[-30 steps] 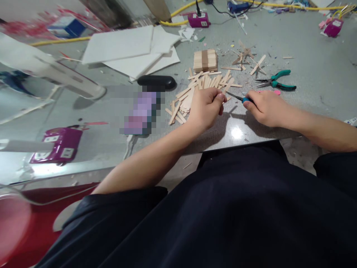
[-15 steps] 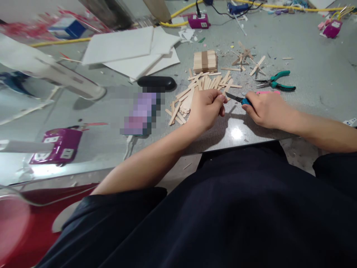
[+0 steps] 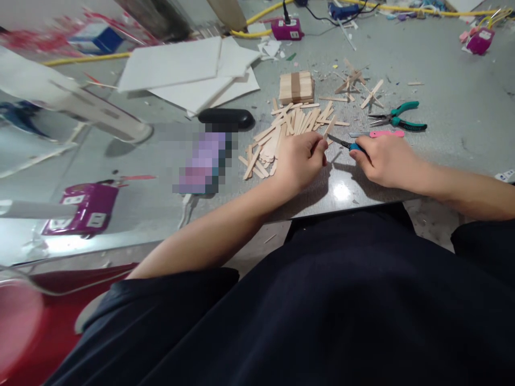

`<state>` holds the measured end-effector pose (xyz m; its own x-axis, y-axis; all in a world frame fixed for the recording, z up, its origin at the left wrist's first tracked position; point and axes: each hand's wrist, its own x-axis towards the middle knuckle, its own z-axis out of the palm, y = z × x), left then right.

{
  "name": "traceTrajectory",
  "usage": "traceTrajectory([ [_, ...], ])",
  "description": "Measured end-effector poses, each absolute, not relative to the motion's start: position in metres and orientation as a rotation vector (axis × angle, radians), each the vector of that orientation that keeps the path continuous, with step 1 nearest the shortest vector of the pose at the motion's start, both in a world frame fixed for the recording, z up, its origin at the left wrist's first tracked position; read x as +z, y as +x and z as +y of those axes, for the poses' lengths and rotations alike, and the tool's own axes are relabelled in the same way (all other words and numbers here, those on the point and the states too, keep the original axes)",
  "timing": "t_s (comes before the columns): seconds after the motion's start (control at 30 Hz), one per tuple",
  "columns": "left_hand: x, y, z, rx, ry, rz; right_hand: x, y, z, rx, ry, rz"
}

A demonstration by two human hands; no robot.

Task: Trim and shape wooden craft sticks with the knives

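Note:
My left hand (image 3: 300,161) is closed, pinching a wooden craft stick (image 3: 328,130) that pokes up from its fingertips, at the edge of a loose pile of craft sticks (image 3: 281,134). My right hand (image 3: 384,158) is closed round a small blue-handled cutter (image 3: 346,143) whose dark tip points left toward the stick. Both hands rest on the grey table (image 3: 442,107) near its front edge. A bundled stack of sticks (image 3: 296,87) sits behind the pile.
Green-handled pliers (image 3: 398,120) and a pink-handled tool (image 3: 382,134) lie behind my right hand. White sheets (image 3: 189,72), a black case (image 3: 226,118), a purple power strip (image 3: 86,208), glued stick pieces (image 3: 356,83), and yellow cables (image 3: 257,21) lie about. My dark-clothed lap fills the foreground.
My left hand has turned slightly and the stick now shows above its fingertips. My right hand with the cutter has barely shifted; the pink-handled tool behind it is now uncovered.

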<state>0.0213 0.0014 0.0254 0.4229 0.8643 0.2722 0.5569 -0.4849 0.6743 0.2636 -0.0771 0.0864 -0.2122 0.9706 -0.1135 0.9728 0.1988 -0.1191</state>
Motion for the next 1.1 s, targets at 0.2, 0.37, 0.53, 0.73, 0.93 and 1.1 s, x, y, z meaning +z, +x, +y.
traceTrajectory([
  [0.2,0.023,0.02,0.002,0.8,2.304,1.247,0.091,0.268,-0.071,-0.555,1.993,2.53],
  [0.37,0.017,0.018,0.006,0.779,2.368,1.294,0.095,0.268,-0.068,-0.769,2.035,2.475],
  [0.53,0.015,0.016,0.007,0.678,2.49,1.368,0.093,0.269,-0.065,-0.953,2.097,2.416],
  [0.73,0.014,0.015,0.008,0.788,2.49,1.29,0.095,0.269,-0.063,-1.162,2.138,2.365],
  [0.93,0.021,0.016,0.007,0.852,2.261,1.182,0.1,0.263,-0.068,-0.792,2.087,2.448],
  [1.1,0.017,0.013,0.012,0.828,2.326,1.195,0.102,0.26,-0.071,-0.493,1.96,2.429],
])
